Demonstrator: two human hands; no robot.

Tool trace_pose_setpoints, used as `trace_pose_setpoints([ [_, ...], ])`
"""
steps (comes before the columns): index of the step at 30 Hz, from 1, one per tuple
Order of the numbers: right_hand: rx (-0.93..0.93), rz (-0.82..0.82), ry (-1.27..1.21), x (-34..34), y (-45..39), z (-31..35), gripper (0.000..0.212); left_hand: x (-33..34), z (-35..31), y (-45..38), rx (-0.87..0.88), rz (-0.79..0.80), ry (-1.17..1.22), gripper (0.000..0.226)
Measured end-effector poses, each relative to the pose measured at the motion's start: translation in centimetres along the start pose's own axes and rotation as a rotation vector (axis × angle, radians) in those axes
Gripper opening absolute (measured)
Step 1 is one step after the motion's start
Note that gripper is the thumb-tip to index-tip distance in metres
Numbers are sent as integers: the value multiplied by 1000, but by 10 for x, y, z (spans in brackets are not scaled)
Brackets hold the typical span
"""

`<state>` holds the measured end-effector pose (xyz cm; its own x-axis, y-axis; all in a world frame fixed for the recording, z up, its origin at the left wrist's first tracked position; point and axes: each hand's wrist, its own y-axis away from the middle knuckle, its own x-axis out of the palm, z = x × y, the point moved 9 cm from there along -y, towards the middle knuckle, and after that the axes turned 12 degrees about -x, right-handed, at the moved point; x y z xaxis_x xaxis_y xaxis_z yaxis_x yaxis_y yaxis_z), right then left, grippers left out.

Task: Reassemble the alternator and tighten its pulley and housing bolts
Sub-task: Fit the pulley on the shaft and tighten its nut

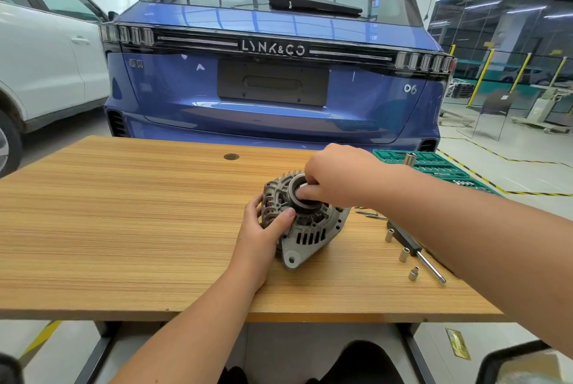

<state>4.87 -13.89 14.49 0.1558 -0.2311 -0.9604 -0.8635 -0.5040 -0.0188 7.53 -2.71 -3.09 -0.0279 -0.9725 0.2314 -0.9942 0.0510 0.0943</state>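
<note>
The alternator [302,222] sits on my wooden table [124,228], right of the middle and nearer the front edge than the far one, tilted so its pulley [302,197] faces up and slightly toward me, with a mounting ear pointing at the front edge. My left hand [263,228] grasps the ribbed grey housing from its left side, thumb laid across the top near the pulley and fingers curled round the far flank. My right hand [331,179] comes in from the right edge and hangs over the pulley, its fingertips pinching a small silvery ring-like part at the pulley's centre; I cannot tell whether it is a nut or a washer. Toward the right edge, a ratchet handle [418,251] lies partly under my right forearm, its chrome shaft pointing at the front right corner. Three small sockets [404,254] stand upright just beside it, well apart from the alternator. A few thin metal bits [370,214] lie between the alternator and the handle. At the far right corner a green socket-set tray [434,166] rests with one socket standing on it. A round dark cap [231,156] is set into the table near the far edge. Beyond that edge stands a blue Lynk & Co car [279,73], with a white car [46,58] to its left.
</note>
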Motion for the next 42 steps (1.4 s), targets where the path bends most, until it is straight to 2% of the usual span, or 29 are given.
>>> trace_pose_setpoints([
  [3, 9, 15, -81, 0, 3, -5, 36, 0, 0, 0, -2, 0, 5, 92],
  [6, -24, 1, -78, -2, 4, -4, 18, 0, -1, 0, 2, -4, -4, 93],
  [9, -73, 36, -50, 3, 4, 3, 25, 0, -1, 0, 6, -6, -7, 93],
  [12, -55, 57, -28, 8, 0, 2, 20, -1, 0, 0, 5, -6, -12, 93],
  [16, 13, 2, -43, 8, -3, -2, 22, 0, 0, 0, 4, -6, -8, 91],
  [21, 46, -153, -177, 3, 3, -10, 18, 0, 0, -1, 7, -7, -5, 94],
  [31, -74, -145, -300, 7, 6, -9, 18, 0, 1, -2, 8, -6, -11, 90],
  [37, -119, -105, -212, 7, 7, -6, 20, 1, 1, -2, 12, 2, -5, 85],
  [42, -101, -107, -155, 7, 9, -4, 22, 1, 0, -2, 24, 3, -6, 93],
])
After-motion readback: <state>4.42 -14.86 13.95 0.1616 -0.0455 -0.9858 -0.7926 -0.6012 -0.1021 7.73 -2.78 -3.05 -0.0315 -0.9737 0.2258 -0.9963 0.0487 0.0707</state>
